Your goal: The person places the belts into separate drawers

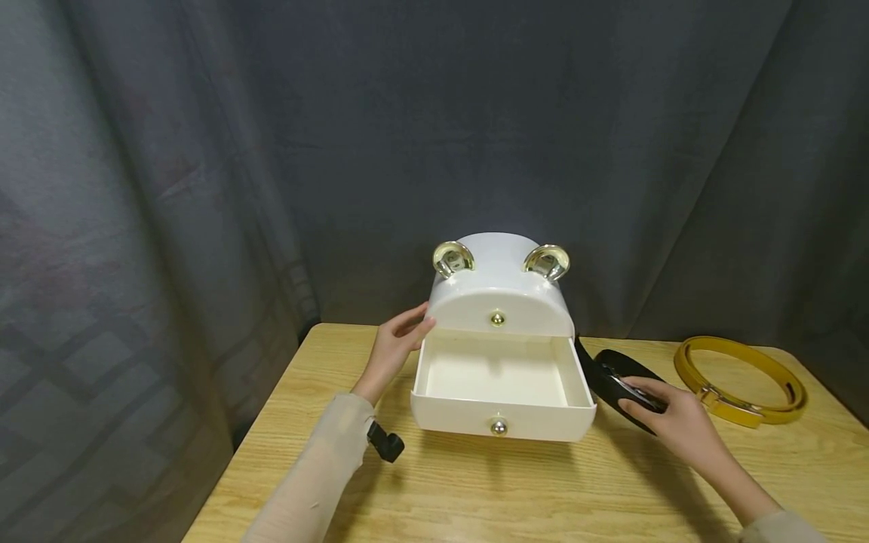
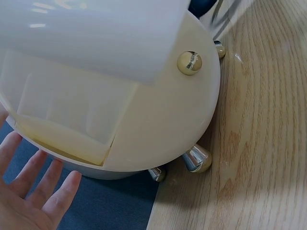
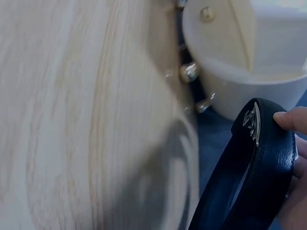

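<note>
A white storage box (image 1: 498,264) with two gold ears stands on the table, its lower drawer (image 1: 462,417) pulled out and bare inside. Above it, the upper drawer with a gold knob (image 1: 498,319) is pushed in. At the box's left side is my left hand (image 1: 394,347), fingertips at the wall; the left wrist view shows this hand (image 2: 36,201) with its fingers spread along the rounded edge. My right hand (image 1: 682,422) grips a coiled black belt (image 1: 611,381) by its silver buckle end, right beside the drawer. In the right wrist view the thumb presses on the belt (image 3: 271,158).
A coiled yellow belt (image 1: 736,415) with a gold buckle lies on the right part of the wooden table (image 1: 475,498). Behind the table hangs a dark grey curtain (image 1: 407,151). Short gold feet (image 2: 196,159) hold the box up off the tabletop.
</note>
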